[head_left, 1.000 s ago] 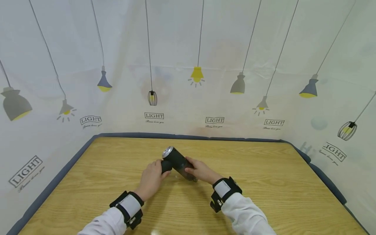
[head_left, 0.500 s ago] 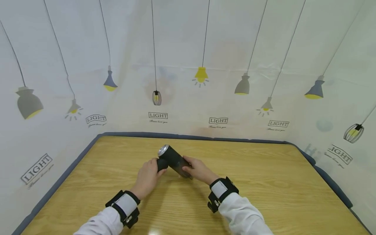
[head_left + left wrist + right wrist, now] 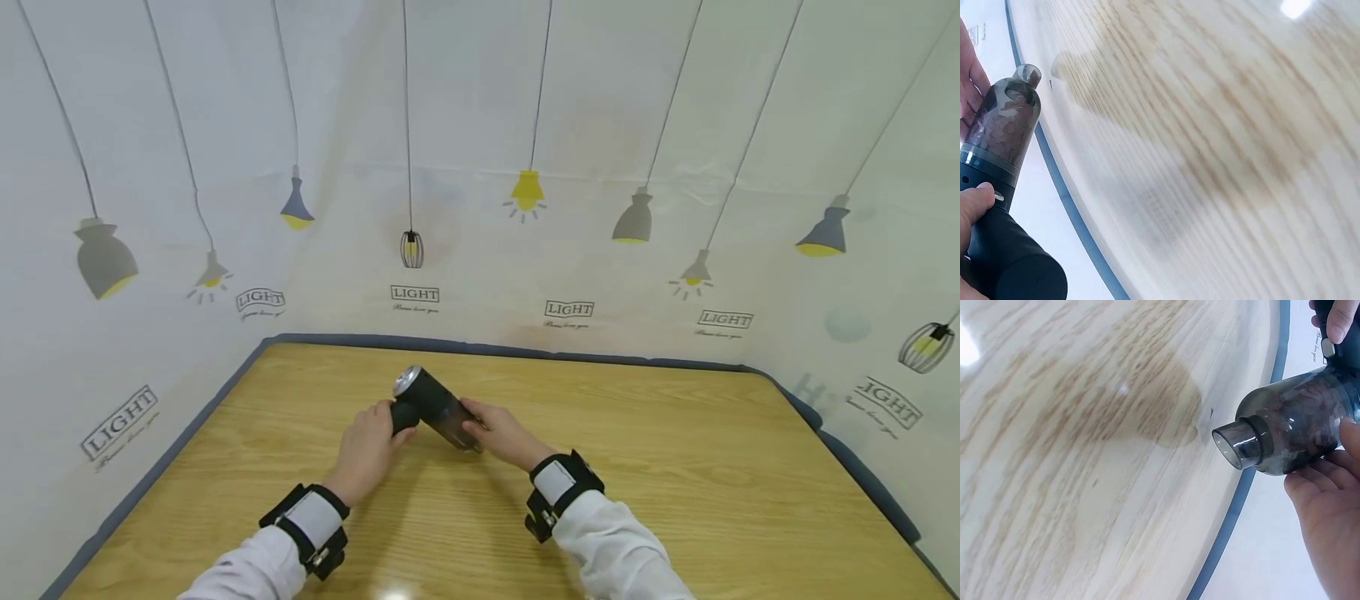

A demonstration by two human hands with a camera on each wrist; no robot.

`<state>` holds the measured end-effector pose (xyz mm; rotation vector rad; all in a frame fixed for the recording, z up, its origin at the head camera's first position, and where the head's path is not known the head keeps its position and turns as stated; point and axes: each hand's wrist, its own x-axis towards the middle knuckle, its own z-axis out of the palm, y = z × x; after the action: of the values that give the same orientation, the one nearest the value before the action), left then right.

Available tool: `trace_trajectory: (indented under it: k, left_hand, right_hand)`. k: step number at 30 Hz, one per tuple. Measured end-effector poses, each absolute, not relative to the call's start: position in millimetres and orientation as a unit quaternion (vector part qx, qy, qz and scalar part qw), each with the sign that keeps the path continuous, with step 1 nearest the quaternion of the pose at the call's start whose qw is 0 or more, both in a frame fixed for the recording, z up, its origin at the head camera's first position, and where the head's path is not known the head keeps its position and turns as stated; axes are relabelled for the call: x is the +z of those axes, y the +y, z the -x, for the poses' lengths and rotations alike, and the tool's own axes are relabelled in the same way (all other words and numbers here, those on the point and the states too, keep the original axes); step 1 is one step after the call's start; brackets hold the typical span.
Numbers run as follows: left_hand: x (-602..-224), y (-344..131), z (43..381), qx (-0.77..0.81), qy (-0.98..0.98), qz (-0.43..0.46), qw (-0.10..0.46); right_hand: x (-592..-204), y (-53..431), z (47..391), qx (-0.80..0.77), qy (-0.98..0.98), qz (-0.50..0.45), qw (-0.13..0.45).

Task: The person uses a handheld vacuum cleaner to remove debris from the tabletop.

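Observation:
A black handheld vacuum (image 3: 437, 403) with a silver-coloured round end is held tilted above the table. My left hand (image 3: 365, 448) grips its stubby handle (image 3: 1019, 265), and the thumb lies beside a small silver button (image 3: 999, 195). My right hand (image 3: 507, 433) holds the smoky see-through dust cup (image 3: 1300, 415), fingers beneath it and thumb against its side. Crumpled flakes fill part of the cup. Its short open nozzle (image 3: 1237, 445) points down towards the tabletop. Part of the vacuum's body is covered by the hands.
Underneath is a wood-grain table (image 3: 637, 467) bordered by a dark blue-grey edge strip (image 3: 480, 349). A pale curtain (image 3: 465, 100) printed with hanging lamps encloses the back and sides. A bright reflection shows on the tabletop near the front.
The whole head view has shifted, so the curtain lies further right and both hands with the vacuum slightly further left. Both hands keep their hold.

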<state>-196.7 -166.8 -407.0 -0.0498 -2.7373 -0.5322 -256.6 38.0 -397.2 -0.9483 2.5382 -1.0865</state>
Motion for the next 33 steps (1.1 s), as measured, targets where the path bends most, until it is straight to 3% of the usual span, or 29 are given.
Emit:
trace_trajectory:
  k: [33]
  left_hand:
    - [-408.6,-178.5,192.1,-0.169,-0.966,0.024,0.193]
  right_hand:
    - [-402.4,29.0,261.0,-0.349,0.86,0.36,0.095]
